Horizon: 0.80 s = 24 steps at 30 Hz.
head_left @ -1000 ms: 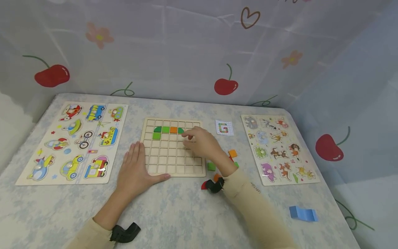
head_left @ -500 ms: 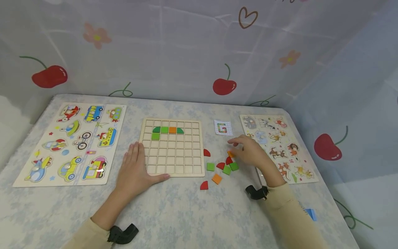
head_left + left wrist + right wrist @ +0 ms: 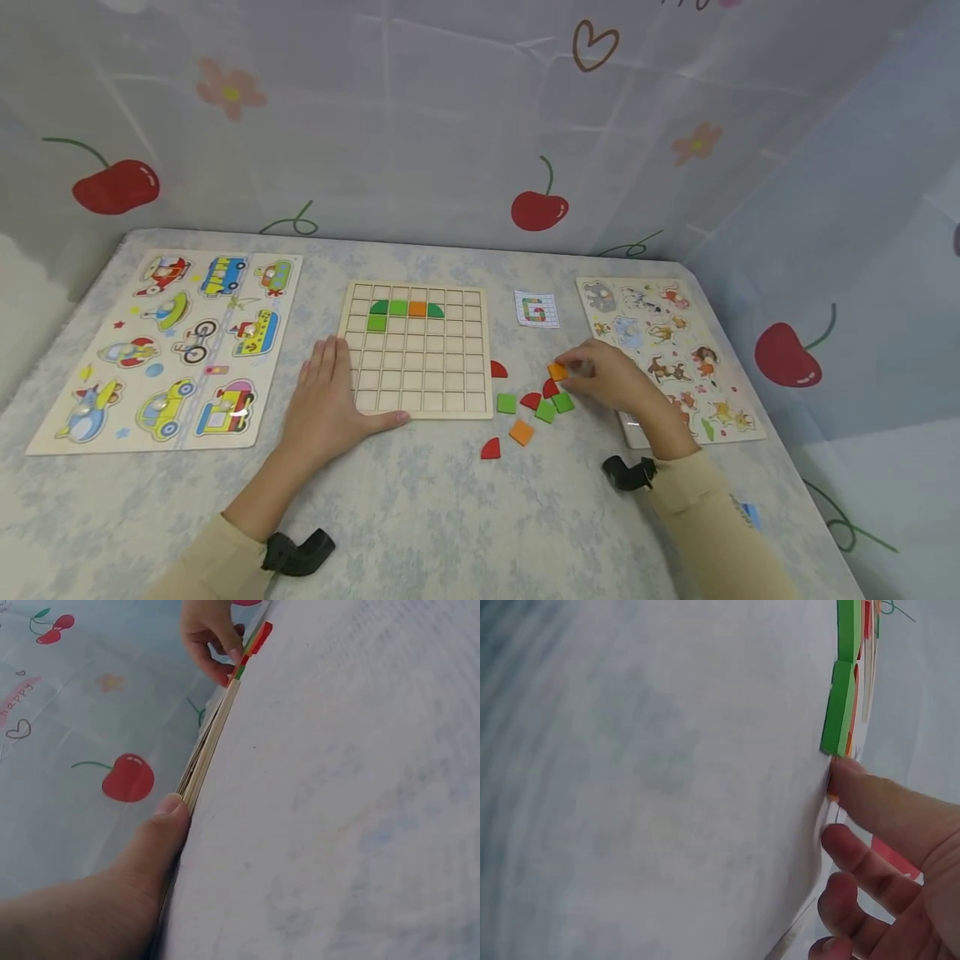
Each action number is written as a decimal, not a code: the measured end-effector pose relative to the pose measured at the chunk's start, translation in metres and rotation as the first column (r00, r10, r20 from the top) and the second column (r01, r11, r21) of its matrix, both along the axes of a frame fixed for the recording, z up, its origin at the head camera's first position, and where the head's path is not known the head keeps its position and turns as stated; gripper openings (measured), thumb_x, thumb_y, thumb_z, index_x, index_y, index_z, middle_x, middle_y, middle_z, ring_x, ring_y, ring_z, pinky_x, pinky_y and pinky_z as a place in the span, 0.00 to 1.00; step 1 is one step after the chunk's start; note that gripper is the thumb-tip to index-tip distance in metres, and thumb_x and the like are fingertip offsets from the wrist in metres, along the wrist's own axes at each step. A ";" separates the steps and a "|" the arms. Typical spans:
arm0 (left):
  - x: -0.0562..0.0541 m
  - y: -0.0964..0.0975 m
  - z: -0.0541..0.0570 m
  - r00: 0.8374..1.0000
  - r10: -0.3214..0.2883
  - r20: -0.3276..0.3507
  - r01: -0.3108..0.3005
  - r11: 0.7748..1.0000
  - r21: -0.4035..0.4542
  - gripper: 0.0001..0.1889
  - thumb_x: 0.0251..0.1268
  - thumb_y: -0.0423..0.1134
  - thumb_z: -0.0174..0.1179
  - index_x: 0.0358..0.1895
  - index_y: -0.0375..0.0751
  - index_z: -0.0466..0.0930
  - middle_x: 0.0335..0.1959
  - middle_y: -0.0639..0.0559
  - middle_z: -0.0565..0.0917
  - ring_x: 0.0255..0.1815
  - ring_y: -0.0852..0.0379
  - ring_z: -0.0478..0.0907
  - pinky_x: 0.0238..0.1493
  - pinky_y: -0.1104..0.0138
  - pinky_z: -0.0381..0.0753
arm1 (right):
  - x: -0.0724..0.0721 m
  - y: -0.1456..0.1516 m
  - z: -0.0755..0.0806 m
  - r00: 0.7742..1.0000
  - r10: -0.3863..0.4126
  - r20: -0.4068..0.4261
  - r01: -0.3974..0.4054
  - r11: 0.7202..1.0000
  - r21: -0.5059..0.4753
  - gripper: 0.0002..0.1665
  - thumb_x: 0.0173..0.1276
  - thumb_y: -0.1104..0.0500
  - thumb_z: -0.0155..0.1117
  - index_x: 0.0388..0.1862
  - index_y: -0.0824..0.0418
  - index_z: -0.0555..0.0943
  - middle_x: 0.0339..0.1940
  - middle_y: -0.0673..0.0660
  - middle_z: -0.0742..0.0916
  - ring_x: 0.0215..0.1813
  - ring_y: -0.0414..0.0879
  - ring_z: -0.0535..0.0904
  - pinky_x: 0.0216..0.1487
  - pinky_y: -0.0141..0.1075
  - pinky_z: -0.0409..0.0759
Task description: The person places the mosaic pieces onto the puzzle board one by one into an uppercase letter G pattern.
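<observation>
The left hand (image 3: 322, 404) lies spread at the grid board's (image 3: 422, 379) eight-o'clock corner while the right hand (image 3: 606, 375) pinches the orange tile (image 3: 557, 371), three o'clock of it — seemingly a picking-up step, calling for a clean lift.

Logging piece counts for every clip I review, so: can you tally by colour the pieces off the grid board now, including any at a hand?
Red pieces: 4
Green squares: 3
Orange squares: 2, one touched by the right hand
Total in sight: 9
</observation>
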<state>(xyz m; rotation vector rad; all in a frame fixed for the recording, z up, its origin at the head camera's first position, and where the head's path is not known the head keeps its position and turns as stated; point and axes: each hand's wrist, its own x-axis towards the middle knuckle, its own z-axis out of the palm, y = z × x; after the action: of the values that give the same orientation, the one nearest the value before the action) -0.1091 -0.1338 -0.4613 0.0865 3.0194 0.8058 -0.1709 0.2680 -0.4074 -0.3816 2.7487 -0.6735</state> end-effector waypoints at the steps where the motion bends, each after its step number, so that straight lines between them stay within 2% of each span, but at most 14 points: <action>1: 0.000 0.000 -0.001 1.000 -0.001 -0.002 0.001 1.000 -0.001 0.79 0.33 0.82 0.65 0.78 0.26 0.37 0.81 0.30 0.43 0.82 0.34 0.37 0.79 0.40 0.43 | -0.001 -0.001 -0.001 1.000 -0.002 -0.006 0.002 1.000 0.006 0.17 0.64 0.57 0.72 0.53 0.56 0.85 0.50 0.56 0.84 0.50 0.51 0.77 0.53 0.47 0.77; 4: -0.001 -0.001 -0.003 1.000 -0.001 -0.011 0.001 1.000 -0.005 0.79 0.33 0.83 0.64 0.78 0.27 0.37 0.81 0.31 0.43 0.82 0.35 0.38 0.79 0.40 0.43 | -0.002 -0.003 -0.001 1.000 -0.022 -0.012 0.022 1.000 0.019 0.14 0.64 0.57 0.72 0.49 0.55 0.84 0.48 0.55 0.83 0.49 0.50 0.77 0.53 0.46 0.77; 7: -0.001 -0.002 -0.005 1.000 -0.002 -0.022 0.001 1.000 -0.014 0.79 0.32 0.84 0.63 0.79 0.28 0.38 0.81 0.31 0.44 0.82 0.35 0.39 0.79 0.41 0.44 | -0.003 -0.005 -0.002 0.999 -0.031 -0.015 0.031 0.999 0.012 0.12 0.64 0.58 0.71 0.46 0.55 0.82 0.46 0.55 0.83 0.45 0.49 0.76 0.47 0.44 0.77; 11: 0.000 -0.003 -0.004 0.999 -0.003 -0.036 0.003 1.000 -0.012 0.79 0.32 0.84 0.63 0.78 0.27 0.38 0.81 0.31 0.44 0.82 0.35 0.39 0.79 0.40 0.45 | -0.005 -0.006 -0.003 0.998 -0.056 -0.008 0.055 0.998 -0.029 0.09 0.64 0.58 0.71 0.41 0.53 0.80 0.42 0.54 0.84 0.38 0.48 0.75 0.39 0.38 0.76; 14: 0.001 -0.004 -0.004 0.999 -0.004 -0.043 0.004 1.000 -0.005 0.79 0.33 0.83 0.63 0.78 0.27 0.38 0.81 0.31 0.44 0.82 0.35 0.40 0.78 0.39 0.45 | -0.006 -0.007 -0.002 0.998 -0.070 -0.002 0.070 0.995 -0.064 0.09 0.63 0.59 0.72 0.39 0.54 0.79 0.40 0.53 0.84 0.37 0.48 0.75 0.38 0.37 0.76; 20: 0.001 -0.003 -0.004 0.999 -0.001 -0.038 0.001 1.000 -0.004 0.79 0.32 0.83 0.64 0.79 0.28 0.38 0.81 0.32 0.44 0.82 0.36 0.40 0.78 0.39 0.46 | -0.010 -0.013 -0.002 0.997 -0.072 -0.005 0.071 0.988 -0.136 0.10 0.66 0.58 0.71 0.43 0.54 0.79 0.42 0.54 0.84 0.39 0.49 0.75 0.41 0.38 0.76; 24: 0.001 -0.004 -0.004 0.999 -0.004 -0.035 0.004 1.000 -0.007 0.79 0.33 0.84 0.63 0.79 0.28 0.38 0.81 0.31 0.44 0.82 0.35 0.39 0.78 0.39 0.46 | -0.015 -0.028 -0.002 0.998 -0.068 -0.003 0.066 0.980 -0.185 0.11 0.66 0.55 0.70 0.44 0.53 0.80 0.40 0.53 0.84 0.35 0.48 0.74 0.36 0.37 0.76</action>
<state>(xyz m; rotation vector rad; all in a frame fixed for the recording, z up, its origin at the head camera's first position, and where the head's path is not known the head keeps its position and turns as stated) -0.1082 -0.1373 -0.4650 0.1082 3.0534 0.8023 -0.1856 0.2405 -0.4094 -0.3331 2.7258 -0.9513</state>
